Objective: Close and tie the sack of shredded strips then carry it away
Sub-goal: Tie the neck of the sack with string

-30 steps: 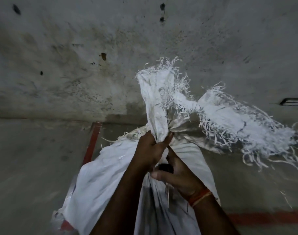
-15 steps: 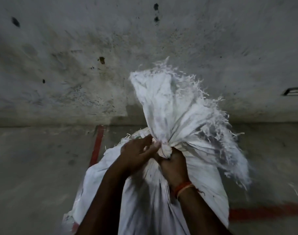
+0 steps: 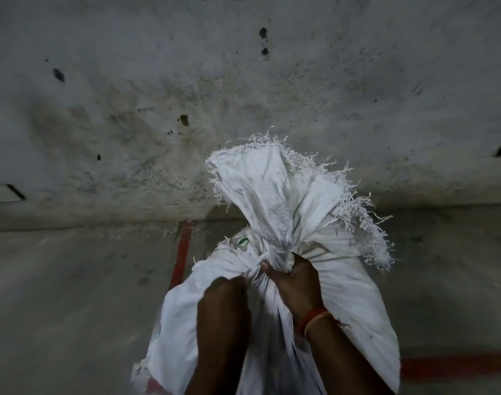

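Sack (image 3: 343, 303), big and white, stands on the floor (image 3: 72, 309) right below the person, close to the bottom edge of the view. It looks full and fat.

Nearest are the two arms reaching down to it. The left hand (image 3: 226, 292) is on the cloth just beside the bunched neck, and its fingers curl into the folds there, though the fingertips are hidden. The right hand (image 3: 293, 277), with an orange band (image 3: 315, 317) on its wrist, is wrapped tight round the neck (image 3: 275, 252) and squeezes it into a thin bunch.

Above the right hand the loose top of the sack (image 3: 269, 189) stands up and fans out. Its edge is frayed into lots of little white threads. No string or knot can be seen, so the neck looks closed but not tied yet.

Past the sack a red line (image 3: 182, 252) runs along the floor. Behind that is a dirty grey wall (image 3: 243, 95) with dark spots.

What could go wrong: if the right hand lets go a bit, the neck may open and strips may spill out. A small gap with something green (image 3: 242, 241) shows on the left, so that side may not be gathered in. The frayed edge could tear if pulled hard.
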The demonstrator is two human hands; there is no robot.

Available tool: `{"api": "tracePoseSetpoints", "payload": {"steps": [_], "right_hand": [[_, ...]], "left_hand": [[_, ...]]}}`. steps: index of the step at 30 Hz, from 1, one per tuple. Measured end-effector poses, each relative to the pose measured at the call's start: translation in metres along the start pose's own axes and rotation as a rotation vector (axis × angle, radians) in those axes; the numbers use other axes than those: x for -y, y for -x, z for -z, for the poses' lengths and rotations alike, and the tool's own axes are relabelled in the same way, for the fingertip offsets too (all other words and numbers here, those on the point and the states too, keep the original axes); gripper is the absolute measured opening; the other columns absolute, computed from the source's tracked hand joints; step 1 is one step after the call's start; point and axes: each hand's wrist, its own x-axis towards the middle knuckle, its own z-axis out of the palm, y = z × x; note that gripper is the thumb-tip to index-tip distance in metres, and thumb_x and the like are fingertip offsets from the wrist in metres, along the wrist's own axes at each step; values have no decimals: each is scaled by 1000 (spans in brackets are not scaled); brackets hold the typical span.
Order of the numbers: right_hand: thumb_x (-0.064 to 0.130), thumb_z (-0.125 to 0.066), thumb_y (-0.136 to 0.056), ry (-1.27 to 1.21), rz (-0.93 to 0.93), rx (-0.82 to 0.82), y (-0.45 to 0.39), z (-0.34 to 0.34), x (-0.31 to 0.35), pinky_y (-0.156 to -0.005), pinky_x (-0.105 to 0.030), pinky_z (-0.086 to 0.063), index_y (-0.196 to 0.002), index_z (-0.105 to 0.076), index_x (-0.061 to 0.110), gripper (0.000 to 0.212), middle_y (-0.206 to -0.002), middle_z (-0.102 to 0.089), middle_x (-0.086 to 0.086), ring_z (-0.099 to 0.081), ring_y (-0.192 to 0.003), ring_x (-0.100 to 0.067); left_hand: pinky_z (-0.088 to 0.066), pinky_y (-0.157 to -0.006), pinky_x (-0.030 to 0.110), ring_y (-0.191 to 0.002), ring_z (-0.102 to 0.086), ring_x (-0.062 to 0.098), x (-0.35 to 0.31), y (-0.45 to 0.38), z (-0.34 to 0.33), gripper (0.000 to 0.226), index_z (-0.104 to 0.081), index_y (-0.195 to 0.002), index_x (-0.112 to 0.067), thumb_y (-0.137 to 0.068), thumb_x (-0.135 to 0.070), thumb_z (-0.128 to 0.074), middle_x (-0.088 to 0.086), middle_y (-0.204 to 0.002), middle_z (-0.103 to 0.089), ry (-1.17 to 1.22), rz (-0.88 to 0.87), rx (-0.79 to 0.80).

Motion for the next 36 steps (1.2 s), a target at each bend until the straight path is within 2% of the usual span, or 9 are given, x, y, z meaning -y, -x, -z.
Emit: {"api": "tracePoseSetpoints", "payload": {"steps": [4,8,10,13,17,22,30,33,36], "right_hand": [[60,-73,-59,10,-2,5,2,0,1,-88,-39,-57,-100,-75,21,57,-93,-79,6,-73,-96,-11],[35,-73,-61,-99,-42,118,9,4,7,-97,-34,-52,-117,-56,32,59,-113,-69,7,-66,-106,-13],[19,-71,-65,-89,-30,161,14,8,7,-92,-22,-52,-117,-48,32,58,-123,-59,1,-61,-107,-11],[4,-67,-76,156,-1,121,23,20,8,-99,-12,-40,-126,-48,13,55,-132,-29,-3,-45,-120,-16],[6,-69,-82,367,24,163,43,42,13,-88,5,-29,-137,-53,11,58,-131,-42,-7,-52,-114,-14],[7,-58,-87,503,82,177,75,52,20,-109,-30,-41,-142,-51,13,56,-140,-56,-7,-55,-127,-22],[27,-59,-90,466,-33,35,100,51,23,-92,-34,-50,-121,-63,19,32,-109,-69,-1,-63,-106,-19],[22,-61,-89,269,-91,85,95,54,33,-82,-30,-48,-93,-64,25,6,-89,-67,12,-62,-86,-4],[24,-59,-76,151,-136,120,89,50,29,-89,-40,-53,-93,-66,23,18,-92,-71,5,-66,-90,-11]], "left_hand": [[-37,-65,20,-81,-65,27,-35,23,2,19,-72,-95,-16,-97,-24,-55,6,-73,-57,198,180,196],[-43,-75,16,-87,-65,10,-41,34,-17,33,-71,-104,-19,-100,-40,-46,-6,-84,-66,362,157,212],[-49,-74,24,-78,-66,10,-39,28,-22,35,-73,-96,-18,-96,-41,-46,-1,-84,-72,419,125,237],[-39,-59,20,-68,-67,10,-36,23,-22,39,-73,-85,-16,-88,-42,-45,4,-77,-74,470,70,249],[-37,-59,32,-62,-64,18,-32,21,-19,40,-49,-54,-20,-85,-45,-48,8,-61,-66,532,20,289],[-36,-57,32,-55,-57,12,-41,22,-17,49,-37,-53,-17,-90,-42,-56,-2,-50,-48,596,55,308],[-34,-57,33,-56,-56,14,-57,34,-12,50,-37,-50,-16,-89,-35,-63,0,-48,-44,519,181,228],[-41,-58,35,-59,-62,19,-59,33,-11,49,-35,-51,-16,-88,-34,-62,1,-50,-48,525,275,183],[-39,-57,35,-52,-53,15,-61,30,-15,49,-37,-52,-14,-88,-33,-64,1,-47,-45,552,311,130]]}}
